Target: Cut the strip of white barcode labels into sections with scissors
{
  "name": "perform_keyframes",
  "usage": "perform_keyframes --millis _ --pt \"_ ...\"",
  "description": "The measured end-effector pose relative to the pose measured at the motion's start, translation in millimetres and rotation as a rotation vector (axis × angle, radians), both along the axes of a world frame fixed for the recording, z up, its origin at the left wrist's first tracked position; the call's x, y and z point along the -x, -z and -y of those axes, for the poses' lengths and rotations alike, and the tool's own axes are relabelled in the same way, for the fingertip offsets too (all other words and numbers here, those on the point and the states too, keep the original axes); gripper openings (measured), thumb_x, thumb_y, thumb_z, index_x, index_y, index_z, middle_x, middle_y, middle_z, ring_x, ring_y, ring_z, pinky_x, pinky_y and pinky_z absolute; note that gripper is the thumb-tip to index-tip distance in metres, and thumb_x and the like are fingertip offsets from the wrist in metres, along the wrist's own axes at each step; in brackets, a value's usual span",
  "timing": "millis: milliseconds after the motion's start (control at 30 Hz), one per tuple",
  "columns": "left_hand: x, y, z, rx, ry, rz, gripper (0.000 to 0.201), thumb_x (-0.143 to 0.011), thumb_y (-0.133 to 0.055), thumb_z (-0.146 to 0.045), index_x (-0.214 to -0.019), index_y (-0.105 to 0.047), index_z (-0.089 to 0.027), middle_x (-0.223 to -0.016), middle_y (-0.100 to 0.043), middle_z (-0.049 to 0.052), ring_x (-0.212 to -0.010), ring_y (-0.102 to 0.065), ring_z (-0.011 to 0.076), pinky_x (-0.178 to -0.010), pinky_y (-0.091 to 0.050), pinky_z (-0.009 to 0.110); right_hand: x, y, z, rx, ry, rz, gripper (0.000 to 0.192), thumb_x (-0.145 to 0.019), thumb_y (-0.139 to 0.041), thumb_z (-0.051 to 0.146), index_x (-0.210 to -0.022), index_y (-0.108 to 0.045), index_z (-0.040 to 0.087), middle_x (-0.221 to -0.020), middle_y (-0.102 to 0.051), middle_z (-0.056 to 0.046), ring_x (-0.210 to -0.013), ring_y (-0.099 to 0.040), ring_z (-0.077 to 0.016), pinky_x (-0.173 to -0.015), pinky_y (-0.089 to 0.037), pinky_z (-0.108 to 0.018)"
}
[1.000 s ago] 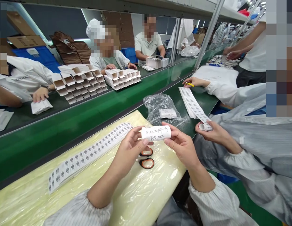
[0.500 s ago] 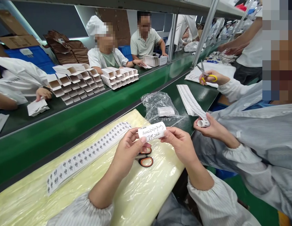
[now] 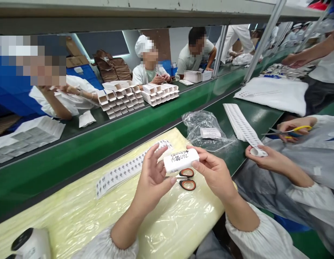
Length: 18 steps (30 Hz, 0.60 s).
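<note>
Both the left hand (image 3: 153,180) and right hand (image 3: 212,172) pinch a white handwritten-marked label roll (image 3: 181,160) above the yellow plastic-covered worktop (image 3: 75,212) (orange-handled scissors (image 3: 186,179) beneath), apparently inspecting it; unrolling likely needs a found free end.

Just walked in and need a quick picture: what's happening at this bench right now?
The person holds a white label roll with handwriting on it between the left hand and right hand, above a yellow pad. A label strip runs from it across the pad, and scissors lie underneath. A co-worker to the right holds another roll and yellow scissors. Others handle white boxes across the green belt.
</note>
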<state>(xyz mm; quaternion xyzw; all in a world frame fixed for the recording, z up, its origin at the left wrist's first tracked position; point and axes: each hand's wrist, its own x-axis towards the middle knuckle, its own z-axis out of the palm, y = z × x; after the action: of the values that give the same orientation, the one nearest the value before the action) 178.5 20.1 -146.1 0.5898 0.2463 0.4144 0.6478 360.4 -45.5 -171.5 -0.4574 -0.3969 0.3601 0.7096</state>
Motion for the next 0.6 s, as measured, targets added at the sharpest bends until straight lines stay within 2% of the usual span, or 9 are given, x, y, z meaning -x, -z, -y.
perform_keyframes --millis 33,100,200,300,400,467,533,600 --pt "6 -1.2 2 0.041 0.015 0.013 0.076 -0.076 -0.085 -0.027 -0.138 -0.044 -0.04 -0.15 -0.05 0.006 -0.126 -0.06 0.0239 -0.097 -0.054 0.036 5 -0.8 -1 -0.014 0.002 0.004 0.016 -0.078 -0.084 0.037 -0.078 -0.079 0.022 -0.126 -0.073 -0.01 -0.121 -0.066 -0.0294 -0.098 -0.055 -0.04" --pt "16 -3.3 4 0.073 0.018 0.008 0.058 -0.079 -0.082 -0.031 -0.13 -0.054 -0.033 -0.139 -0.06 0.007 -0.12 -0.063 0.0232 -0.096 -0.054 0.034 16 -2.0 -3 -0.023 -0.007 -0.008 0.016 -0.078 -0.083 0.037 -0.081 -0.079 0.022 -0.123 -0.073 -0.01 -0.113 -0.069 -0.0282 -0.09 -0.059 -0.037" --pt "26 -5.0 5 0.052 -0.058 -0.011 0.038 -0.081 -0.08 -0.033 -0.114 -0.064 -0.026 -0.121 -0.068 0.007 -0.11 -0.067 0.0221 -0.089 -0.056 0.031 32 -5.0 -4 0.002 -0.033 -0.062 0.023 -0.076 -0.085 0.037 -0.09 -0.075 0.021 -0.116 -0.075 -0.01 -0.096 -0.073 -0.0238 -0.079 -0.062 -0.033" --pt "29 -7.0 7 0.082 -0.186 0.027 0.05 -0.078 -0.082 -0.034 -0.122 -0.06 -0.026 -0.122 -0.068 0.008 -0.11 -0.067 0.0233 -0.085 -0.056 0.031 49 -10.7 -5 -0.013 -0.004 -0.125 0.036 -0.072 -0.089 0.031 -0.097 -0.064 0.024 -0.102 -0.073 -0.003 -0.083 -0.073 -0.0175 -0.071 -0.062 -0.028" --pt "24 -9.1 14 0.146 -0.285 0.133 0.067 -0.075 -0.084 -0.037 -0.132 -0.051 -0.027 -0.116 -0.07 0.007 -0.104 -0.069 0.0239 -0.08 -0.057 0.032 63 -16.3 -4 -0.054 0.018 -0.093 0.042 -0.077 -0.085 0.03 -0.109 -0.058 0.029 -0.092 -0.067 0.002 -0.074 -0.07 -0.0135 -0.064 -0.06 -0.024" --pt "20 -9.5 20 0.196 -0.305 0.215 0.068 -0.073 -0.085 -0.04 -0.13 -0.051 -0.026 -0.115 -0.07 0.007 -0.102 -0.07 0.0234 -0.081 -0.058 0.033 70 -17.8 -3 -0.046 -0.006 -0.008 0.033 -0.084 -0.079 0.036 -0.111 -0.06 0.028 -0.085 -0.063 0.002 -0.067 -0.067 -0.0126 -0.058 -0.057 -0.023" --pt "17 -9.5 26 0.231 -0.298 0.271 0.062 -0.074 -0.085 -0.043 -0.125 -0.054 -0.025 -0.122 -0.069 0.008 -0.106 -0.07 0.0239 -0.086 -0.058 0.034 72 -18.1 -3 -0.008 -0.022 0.121 0.024 -0.091 -0.07 0.042 -0.107 -0.063 0.025 -0.079 -0.062 0.002 -0.062 -0.064 -0.013 -0.052 -0.055 -0.023" --pt "17 -10.2 29 0.232 -0.294 0.29 0.064 -0.074 -0.085 -0.042 -0.127 -0.054 -0.026 -0.128 -0.068 0.009 -0.112 -0.068 0.0246 -0.092 -0.056 0.035 69 -19.6 -2 -0.005 0.058 0.375 0.023 -0.095 -0.066 0.042 -0.107 -0.067 0.023 -0.09 -0.068 -0.004 -0.074 -0.069 -0.0179 -0.06 -0.059 -0.029"
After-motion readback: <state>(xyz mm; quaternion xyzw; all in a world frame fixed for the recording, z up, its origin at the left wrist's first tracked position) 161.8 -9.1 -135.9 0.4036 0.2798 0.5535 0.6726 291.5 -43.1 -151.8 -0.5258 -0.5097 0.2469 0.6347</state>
